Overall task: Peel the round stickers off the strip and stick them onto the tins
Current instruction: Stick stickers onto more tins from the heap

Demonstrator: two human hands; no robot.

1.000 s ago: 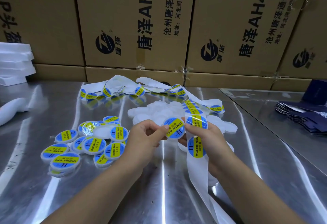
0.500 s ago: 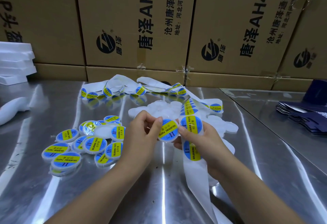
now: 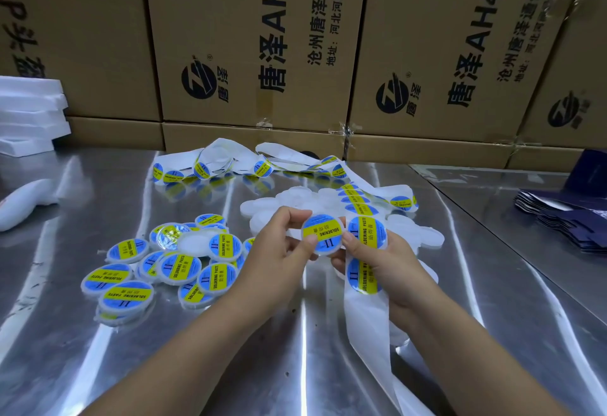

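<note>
Blue-labelled tin [image 3: 323,234] sits pinched in your left hand [image 3: 279,258], just left of the strip [image 3: 366,310] your right hand [image 3: 394,268] grips

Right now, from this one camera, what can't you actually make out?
All in the head view:
- Underside of the tin: it faces away, and the left hand fingers cover part of its rim.
- Strip: its end leaves the bottom edge, and the right hand hides part of it.
- Plain white tins: both hands block their count.
- Dark blue stack: cut off by the right edge.
</note>
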